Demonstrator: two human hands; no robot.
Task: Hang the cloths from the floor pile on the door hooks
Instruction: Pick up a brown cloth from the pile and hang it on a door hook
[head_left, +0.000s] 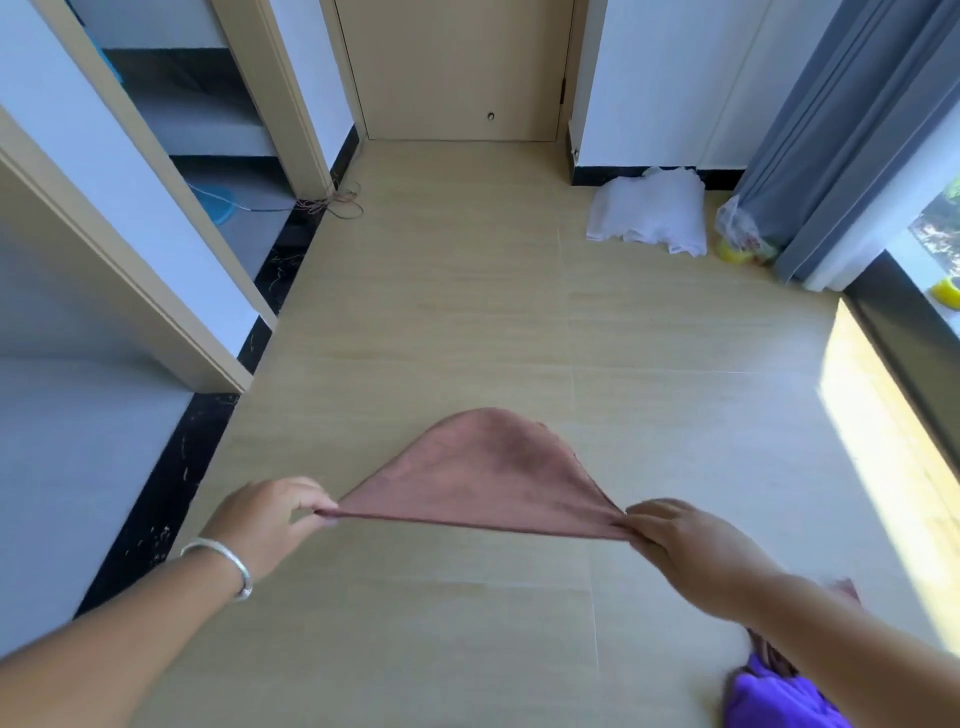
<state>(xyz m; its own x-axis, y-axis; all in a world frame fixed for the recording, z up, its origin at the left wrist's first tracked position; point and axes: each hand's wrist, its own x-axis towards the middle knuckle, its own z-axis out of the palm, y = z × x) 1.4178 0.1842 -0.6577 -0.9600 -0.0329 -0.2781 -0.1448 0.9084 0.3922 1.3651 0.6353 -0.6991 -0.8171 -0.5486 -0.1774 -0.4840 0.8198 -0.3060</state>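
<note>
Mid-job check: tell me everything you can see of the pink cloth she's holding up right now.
The pink cloth is a dusty-rose piece of soft, napped-looking fabric with darker shading near its middle. It is stretched taut above the floor, its near edge a straight line between the left hand and right hand, each pinching a corner. The rest billows forward in a rounded flap.

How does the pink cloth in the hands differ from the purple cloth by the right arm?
The pink cloth is held off the floor, stretched taut between the left hand and right hand; the purple cloth lies on the floor, touched by neither hand. The pink cloth is spread out; the purple cloth is bunched up. Neither is hung yet.
</note>
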